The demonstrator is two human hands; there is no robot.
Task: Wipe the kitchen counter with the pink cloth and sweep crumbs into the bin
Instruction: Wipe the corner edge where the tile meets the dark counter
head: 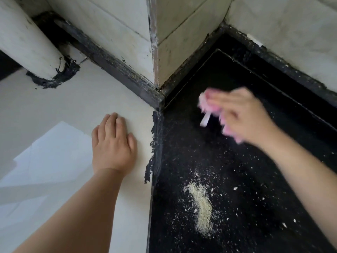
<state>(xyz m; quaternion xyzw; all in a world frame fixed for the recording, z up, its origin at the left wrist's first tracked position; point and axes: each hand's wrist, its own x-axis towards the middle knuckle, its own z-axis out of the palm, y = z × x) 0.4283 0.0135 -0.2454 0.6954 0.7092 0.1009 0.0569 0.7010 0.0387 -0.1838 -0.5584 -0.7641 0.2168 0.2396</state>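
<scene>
The right hand (244,115) bunches the cloth (207,104) over the black tabletop (246,179), beyond the crumbs (200,205). The left hand (113,143) lies spread flat on the white surface (54,110). The cloth looks soft and light; a bunched grip suits it.

Two hands are in view: one left hand (114,143) and one right hand (244,115). One pink cloth (206,103) shows, with one white tag (205,120) hanging from it. One heap of crumbs (201,207) lies on the one black counter (255,179) (loose specks too many to count). One white pipe (27,39).
</scene>
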